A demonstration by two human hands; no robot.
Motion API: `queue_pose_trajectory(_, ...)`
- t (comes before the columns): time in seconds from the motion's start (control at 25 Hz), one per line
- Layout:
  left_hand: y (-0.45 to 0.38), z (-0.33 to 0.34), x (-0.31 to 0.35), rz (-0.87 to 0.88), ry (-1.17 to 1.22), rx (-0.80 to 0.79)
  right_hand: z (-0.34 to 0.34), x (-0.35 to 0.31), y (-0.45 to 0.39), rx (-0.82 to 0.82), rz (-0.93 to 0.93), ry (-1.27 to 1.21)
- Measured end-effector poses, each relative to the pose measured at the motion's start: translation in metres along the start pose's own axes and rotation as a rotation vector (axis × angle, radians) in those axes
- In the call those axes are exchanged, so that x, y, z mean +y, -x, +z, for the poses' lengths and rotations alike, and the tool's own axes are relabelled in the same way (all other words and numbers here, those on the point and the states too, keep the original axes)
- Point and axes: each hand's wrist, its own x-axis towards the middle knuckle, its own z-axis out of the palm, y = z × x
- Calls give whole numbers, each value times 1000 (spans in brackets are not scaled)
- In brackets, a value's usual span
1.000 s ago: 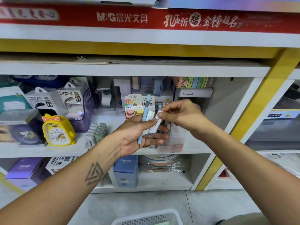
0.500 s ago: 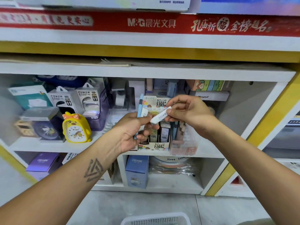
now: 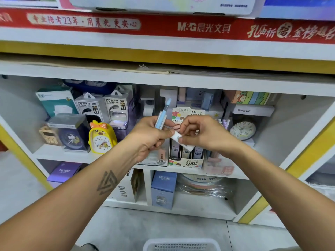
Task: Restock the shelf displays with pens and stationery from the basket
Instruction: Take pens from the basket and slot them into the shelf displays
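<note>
Raised since earlier: left hand (image 3: 150, 136) gripping pale-blue plastic pens (image 3: 163, 115); right hand (image 3: 203, 134) pinching small white tube (image 3: 178, 139), probably lead refill, next slotted into shelf-front display box (image 3: 184, 162).

- Your white basket (image 3: 181, 245) is cut off by the bottom edge; only its rim shows.
- Your right hand (image 3: 201, 134) hides the middle of the white tube (image 3: 176, 137).
- Your left hand (image 3: 147, 138) covers the blue pen's (image 3: 163, 115) lower end.
</note>
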Motion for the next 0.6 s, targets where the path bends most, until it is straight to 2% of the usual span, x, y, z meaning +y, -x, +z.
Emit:
queue_pose_trajectory(0.08,1,-3,0,-21,34,-11,7,-3,-3,-112,44,-46)
queue_pose_trajectory(0.16,1,-8,3,-50,103,23,10,-3,-5,-140,58,-35)
queue_pose_trajectory(0.36,-3,-33,13,-169,310,126,4,2,-9,108,95,-84)
queue_pose_trajectory(0.52,0,-48,13,-227,306,134,13,4,-16,167,14,29)
queue_pose_trajectory(0.6,2,-51,11,-247,262,110,16,4,-21,195,31,27)
